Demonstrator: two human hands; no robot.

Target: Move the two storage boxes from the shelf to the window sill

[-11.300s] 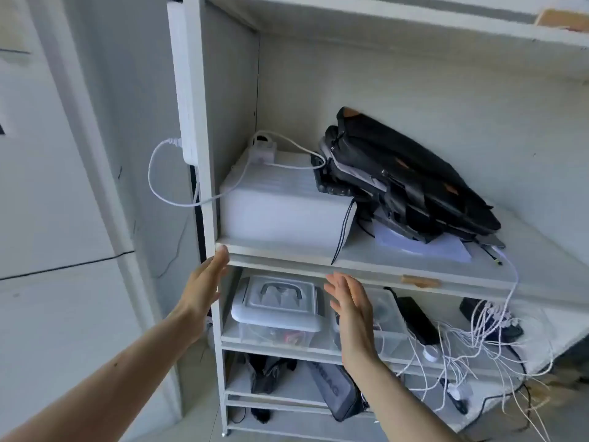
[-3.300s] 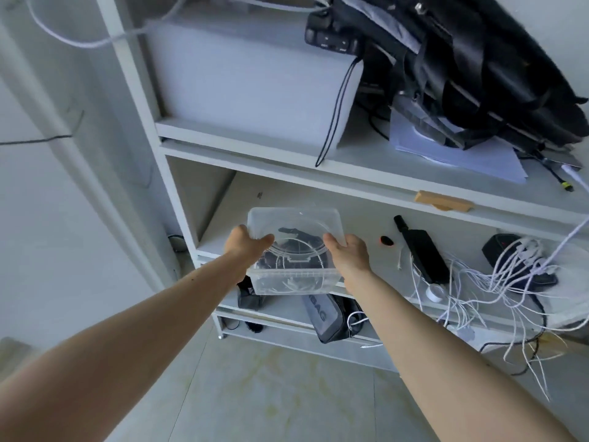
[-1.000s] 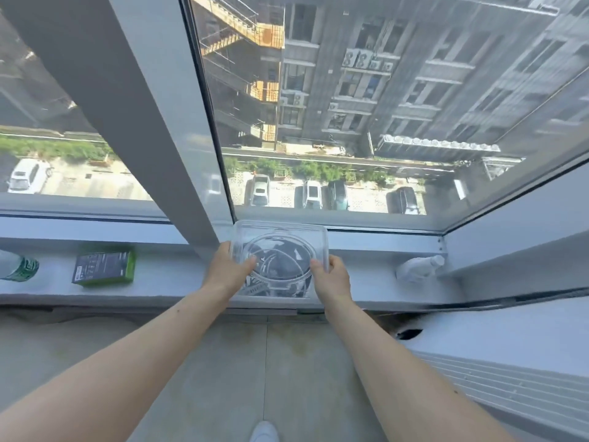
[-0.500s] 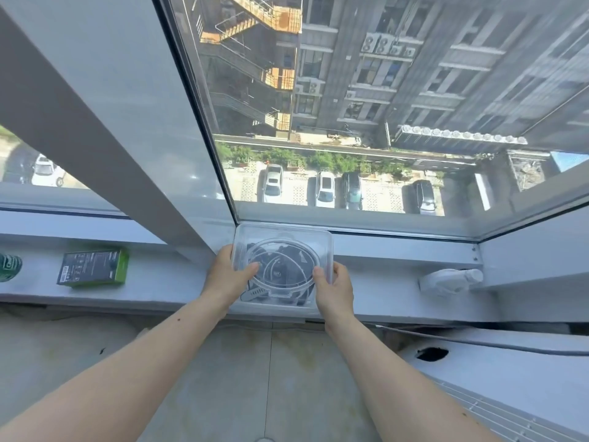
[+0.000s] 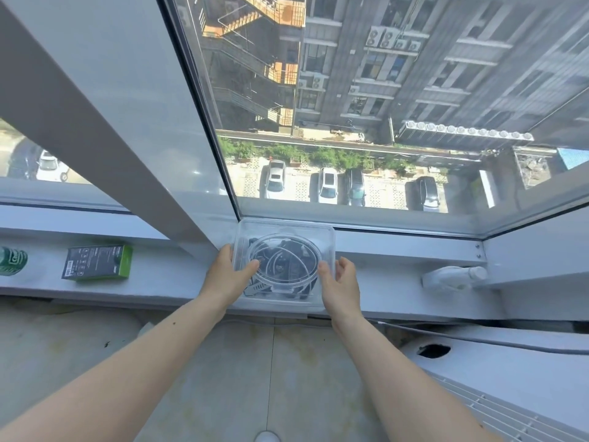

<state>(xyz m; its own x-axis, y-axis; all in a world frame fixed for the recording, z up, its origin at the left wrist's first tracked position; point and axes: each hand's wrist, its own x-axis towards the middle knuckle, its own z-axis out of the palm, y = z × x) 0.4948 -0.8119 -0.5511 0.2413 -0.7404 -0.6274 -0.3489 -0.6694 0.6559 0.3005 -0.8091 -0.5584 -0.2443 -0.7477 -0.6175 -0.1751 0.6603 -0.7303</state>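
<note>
Left hand: the left hand [image 5: 227, 277] is pressing against the left wall of the clear storage box [image 5: 284, 261], thumb lying over the rim and reaching onto the top, the other fingers curled loosely along the side; it is half open and gripping the box.
Right hand: the right hand [image 5: 341, 282] is sitting at the box's right wall, thumb tip touching the near right part of the top, fingers spread and loosely bent beside the wall; whether those fingers are touching the plastic cannot be told.
Storage box: it is resting flat on the window sill [image 5: 392, 295], its far edge lying just beside the window frame [image 5: 398, 232], its near edge lying close to the sill's front lip.
Box axis: it is looking nearly square from above; its slightly longer side is running from the sill's front lip toward the frame, top facing up.
Contents: coiled cables [image 5: 282, 263] are showing through the clear plastic.
Left of the box: a green and black carton [image 5: 97, 262] is lying flat on the sill, well apart; a green bottle [image 5: 12, 261] is sitting further left.
Right of the box: a white spray bottle [image 5: 452, 278] is lying on its side.
</note>
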